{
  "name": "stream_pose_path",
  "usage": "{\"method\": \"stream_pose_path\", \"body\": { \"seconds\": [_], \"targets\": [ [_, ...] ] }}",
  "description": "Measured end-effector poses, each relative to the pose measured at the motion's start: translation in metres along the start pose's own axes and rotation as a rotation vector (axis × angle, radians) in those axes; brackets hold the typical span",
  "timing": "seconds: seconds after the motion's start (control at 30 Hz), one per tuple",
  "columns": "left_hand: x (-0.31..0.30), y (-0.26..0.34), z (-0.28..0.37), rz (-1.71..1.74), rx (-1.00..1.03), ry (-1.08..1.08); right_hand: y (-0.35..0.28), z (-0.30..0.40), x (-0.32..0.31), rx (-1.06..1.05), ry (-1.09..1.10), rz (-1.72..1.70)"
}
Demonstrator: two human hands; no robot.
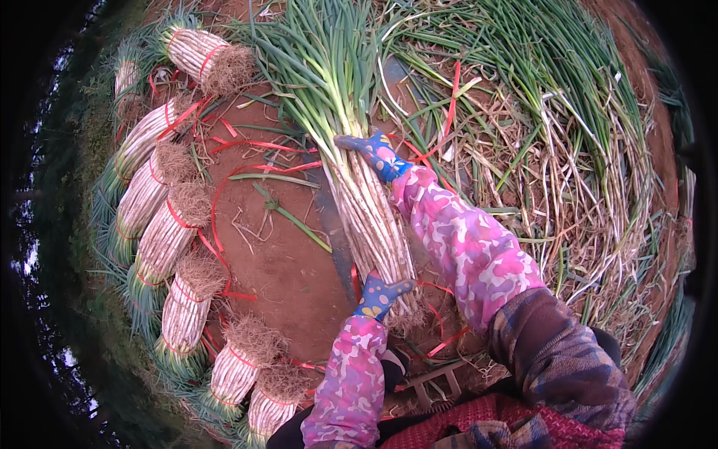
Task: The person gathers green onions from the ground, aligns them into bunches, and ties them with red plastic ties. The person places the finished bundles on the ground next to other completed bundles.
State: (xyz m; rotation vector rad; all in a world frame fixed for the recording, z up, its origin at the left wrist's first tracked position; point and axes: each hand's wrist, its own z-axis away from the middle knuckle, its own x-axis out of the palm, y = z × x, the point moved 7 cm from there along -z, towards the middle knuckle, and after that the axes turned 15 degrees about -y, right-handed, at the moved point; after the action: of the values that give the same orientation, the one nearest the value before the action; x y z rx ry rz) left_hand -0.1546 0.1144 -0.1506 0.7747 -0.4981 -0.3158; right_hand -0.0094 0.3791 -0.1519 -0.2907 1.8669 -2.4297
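A large loose bundle of long green onions (pixel 364 219) lies before me, its green leaves pointing away and its brown roots towards me. My left hand (pixel 377 296), in a blue glove with a flower and dot pattern, grips the pale stalks just above the roots, thumb across the top. Farther up, where the white stalks turn green, my right hand (pixel 374 154) in a matching glove is clasped around the bundle. The undersides of both grips are hidden. Red plastic straps (pixel 269 167) stick out on either side of the bundle, and a dark strip (pixel 331 224) shows beneath it.
Several tied onion bundles (pixel 165 241) form a curve along the left, roots facing inward. Loose green onions (pixel 566 112) cover the right, with dry leaf scraps (pixel 505 151) beside them. A slotted frame (pixel 435 387) lies near my shoe (pixel 395 362). Cut leaves litter the reddish soil (pixel 269 280).
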Motion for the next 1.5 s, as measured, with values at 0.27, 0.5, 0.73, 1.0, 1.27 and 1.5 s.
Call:
{"method": "stream_pose_path", "body": {
  "seconds": [0.27, 0.5, 0.73, 1.0, 1.27, 1.5],
  "targets": [
    [0.002, -0.015, -0.022, -0.191, 0.057, 0.124, -0.017, 0.025, -0.014, 0.297, 0.364, 0.529],
    [0.013, -0.012, -0.031, -0.829, -0.197, 0.260, 0.029, 0.017, -0.024, 0.393, 0.141, 0.581],
    [0.023, -0.012, -0.036, -1.016, -0.545, 0.299, 0.035, 0.013, -0.030, 0.432, 0.035, 0.666],
    [0.001, -0.012, -0.037, -1.048, -0.335, 0.377, 0.062, 0.133, -0.057, 0.014, 0.277, 0.305],
    [0.012, -0.005, -0.052, -0.737, -0.280, 0.106, 0.121, 0.267, -0.018, 0.305, -0.362, 0.308],
    [0.008, -0.013, -0.039, -0.654, -0.408, 0.238, 0.138, 0.300, 0.031, 0.250, -0.411, 0.099]
  ]
}}
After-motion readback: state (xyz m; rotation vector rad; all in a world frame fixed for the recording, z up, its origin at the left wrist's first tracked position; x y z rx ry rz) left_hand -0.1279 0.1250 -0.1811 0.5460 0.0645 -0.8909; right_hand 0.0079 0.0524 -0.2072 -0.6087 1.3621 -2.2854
